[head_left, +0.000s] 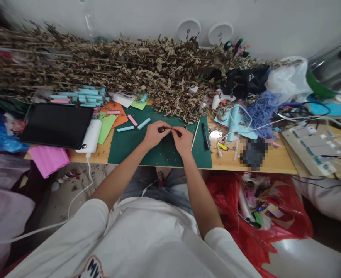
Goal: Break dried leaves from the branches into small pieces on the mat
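White T-shirt (153, 231) lies nearest; beyond, over the green cutting mat (124, 150), left hand (155, 135) and right hand (183, 140) meet, fingertips pinching what looks like dried leaf (162, 130). Seemingly fine leaf-working, next calling for light, even pressure. Farther back: dried leafy stalks (141, 61).

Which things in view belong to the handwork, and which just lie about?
Likely part:
crumpled dried brown leaves
flat dark green rectangular mat
slim light blue paper rolls

Apparently lying about:
black rectangular tablet
white and orange plastic glue gun
tangled blue yarn
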Demonstrator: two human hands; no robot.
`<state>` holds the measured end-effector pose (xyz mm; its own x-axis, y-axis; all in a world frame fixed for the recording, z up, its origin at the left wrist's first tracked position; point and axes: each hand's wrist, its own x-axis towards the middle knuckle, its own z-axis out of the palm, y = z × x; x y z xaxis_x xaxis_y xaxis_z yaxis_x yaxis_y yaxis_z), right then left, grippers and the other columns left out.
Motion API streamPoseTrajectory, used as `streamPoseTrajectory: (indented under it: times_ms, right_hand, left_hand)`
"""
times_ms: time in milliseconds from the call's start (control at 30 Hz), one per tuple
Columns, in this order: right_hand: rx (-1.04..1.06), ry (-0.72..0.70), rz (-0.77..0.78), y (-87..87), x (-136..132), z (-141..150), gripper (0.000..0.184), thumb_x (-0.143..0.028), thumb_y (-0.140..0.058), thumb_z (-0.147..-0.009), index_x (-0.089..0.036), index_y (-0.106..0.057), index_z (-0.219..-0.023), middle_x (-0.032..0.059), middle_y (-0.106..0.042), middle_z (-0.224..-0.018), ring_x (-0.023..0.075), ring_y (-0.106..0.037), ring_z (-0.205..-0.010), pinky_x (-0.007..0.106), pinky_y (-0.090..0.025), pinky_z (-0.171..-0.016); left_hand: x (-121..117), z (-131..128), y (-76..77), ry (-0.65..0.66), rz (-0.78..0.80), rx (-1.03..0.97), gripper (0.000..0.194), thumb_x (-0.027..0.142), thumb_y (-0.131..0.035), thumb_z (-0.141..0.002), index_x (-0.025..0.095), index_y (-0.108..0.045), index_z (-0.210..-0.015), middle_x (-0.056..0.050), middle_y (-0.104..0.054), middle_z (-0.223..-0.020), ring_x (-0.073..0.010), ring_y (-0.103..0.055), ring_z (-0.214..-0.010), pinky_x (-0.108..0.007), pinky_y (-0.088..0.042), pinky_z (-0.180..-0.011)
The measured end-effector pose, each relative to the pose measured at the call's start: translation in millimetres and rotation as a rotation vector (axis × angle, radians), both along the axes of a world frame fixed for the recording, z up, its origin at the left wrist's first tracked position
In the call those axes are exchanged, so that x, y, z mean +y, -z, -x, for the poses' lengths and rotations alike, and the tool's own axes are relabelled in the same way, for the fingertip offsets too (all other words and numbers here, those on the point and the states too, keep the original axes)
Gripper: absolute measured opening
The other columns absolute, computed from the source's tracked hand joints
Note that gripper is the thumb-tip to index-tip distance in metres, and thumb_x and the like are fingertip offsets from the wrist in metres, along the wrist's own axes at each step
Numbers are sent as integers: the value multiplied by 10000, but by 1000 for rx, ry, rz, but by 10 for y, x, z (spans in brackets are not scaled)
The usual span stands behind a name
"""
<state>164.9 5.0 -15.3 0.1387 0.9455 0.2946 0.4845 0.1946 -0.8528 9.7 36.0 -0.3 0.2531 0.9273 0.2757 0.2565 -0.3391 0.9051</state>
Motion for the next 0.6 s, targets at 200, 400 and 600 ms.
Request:
streamPoseTrajectory:
  times_ms: [200, 400, 600]
  right_hand:
    - [-81, -11, 2, -36, -11, 11, 198, -303, -522, -872, -187, -683, -879, 56, -707, -828, 175, -629, -715, 312, -515, -711]
    - [-138, -3, -38, -60, -32, 43, 176, -271, -491, -870, -183, -643, -873, 57, -676, -809, 178, -610, -716, 309, -498, -708]
    - [-109, 30, -43, -44, -15, 33, 171, -273, -498, -860, -184, -644, -853, 50, -674, -791, 173, -606, -702, 304, -497, -695]
  left_hand:
    - [5, -19, 43, -4, 42, 0, 121, 193, -656, -791, 177, -748, -868, -37, -733, -838, -134, -635, -719, -252, -475, -663]
    - [-18, -38, 52, -31, 71, 7, 138, 186, -660, -760, 172, -754, -860, -26, -742, -805, -133, -639, -700, -246, -477, -662]
    - [-12, -27, 33, -77, 79, -12, 127, 187, -662, -736, 171, -750, -827, -23, -734, -777, -134, -623, -675, -253, -463, -640]
